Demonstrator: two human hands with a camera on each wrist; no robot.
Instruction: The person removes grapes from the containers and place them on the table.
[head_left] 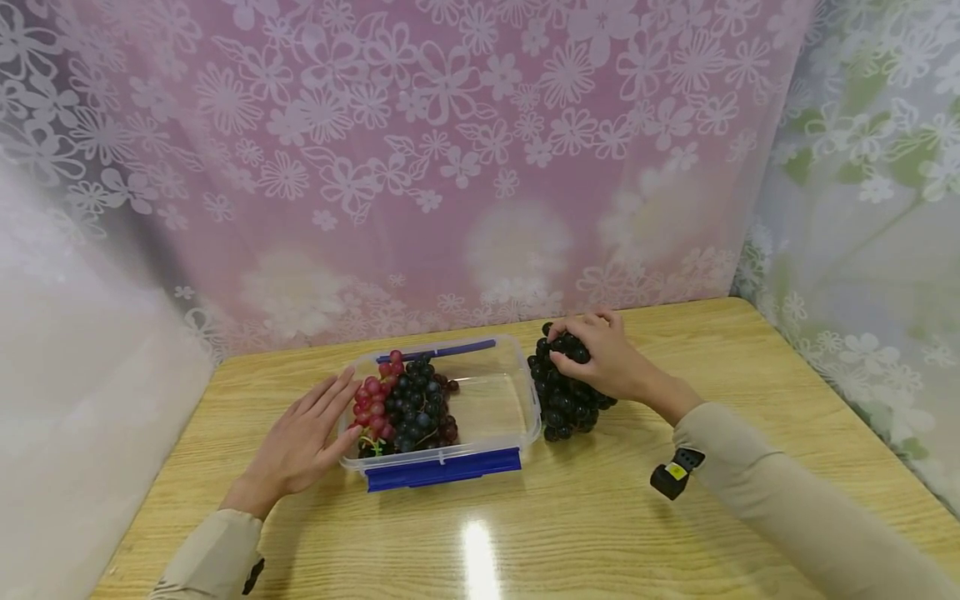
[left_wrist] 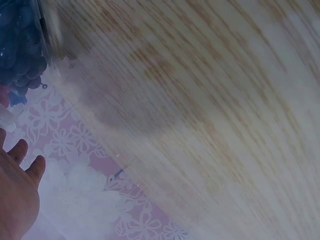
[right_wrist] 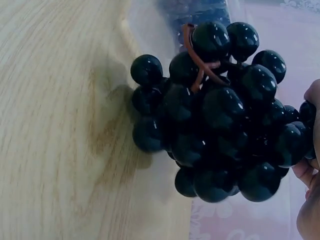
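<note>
Black grapes [head_left: 567, 407] just right of the clear box [head_left: 491, 404], outside its wall; can't tell if the bunch's underside touches the counter [head_left: 600, 517]. R hand [head_left: 606, 358] has fingers & thumb curled round the top of the bunch. L hand [head_left: 309, 433] flat-ish, fingers straight, at box's L rim, nothing gripped. In box: red grapes [head_left: 372, 404] at L end, dark-blue grapes [head_left: 415, 408] next, few brownish grapes [head_left: 450, 429] beyond; R part bare. Box's R wall stands btwn bunch & that space. R forearm angles in from lower R, L from lower L.
</note>
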